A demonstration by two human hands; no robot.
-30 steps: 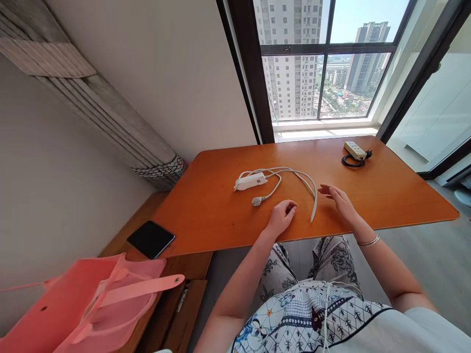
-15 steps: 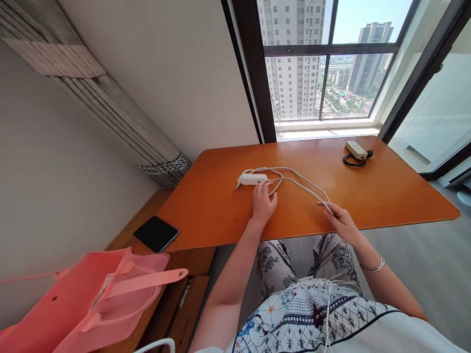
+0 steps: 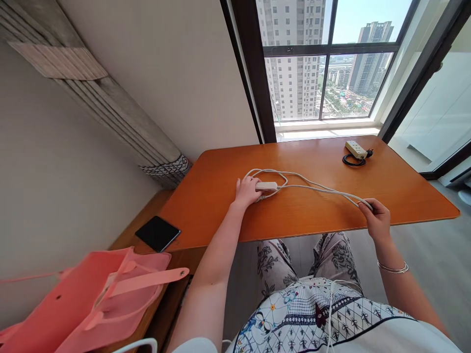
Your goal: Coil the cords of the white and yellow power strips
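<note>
Left hand (image 3: 247, 191): fingers closed around the left end of the white strip (image 3: 268, 186), far end of the strip exposed to the right of the fingers. Strip is over the tabletop (image 3: 217, 215); cannot tell whether it touches. Plug (image 3: 262, 197) just beside the left fingers, mostly hidden.

Right hand (image 3: 376, 215): thumb and fingers pinched on the bend of the doubled cord (image 3: 333, 191), near the tabletop's front edge. Cord spans the gap between the hands in two roughly parallel runs; a loop lies just beyond the left hand.

Beige strip (image 3: 355, 149) with coiled black lead: beyond the right hand, well apart. Tablet (image 3: 158, 234), dark screen: left of the left hand, nearer the body. Pink bag (image 3: 121, 294): nearer still, further left.
</note>
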